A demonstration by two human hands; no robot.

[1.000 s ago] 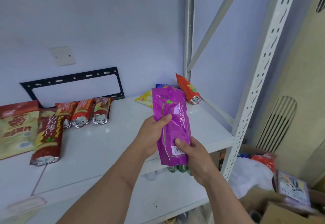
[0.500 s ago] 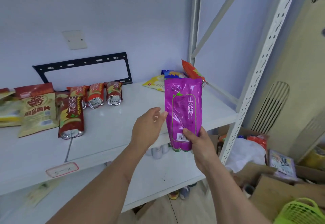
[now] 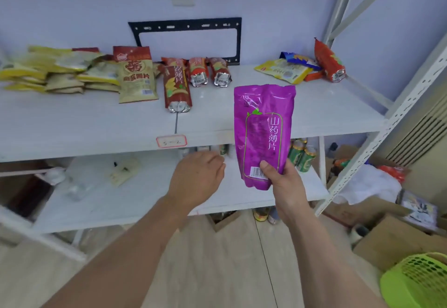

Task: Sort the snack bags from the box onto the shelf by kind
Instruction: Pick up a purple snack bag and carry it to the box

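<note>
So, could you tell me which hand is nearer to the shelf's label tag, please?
Left. The left hand hangs just below and slightly right of the label tag, holding nothing. The right hand is farther right, gripping the purple snack bag.

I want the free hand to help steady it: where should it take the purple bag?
Pinch the flat top seal of the purple bag from its left side with the left hand; the right hand already holds the bottom and the bag stands upright.
</note>
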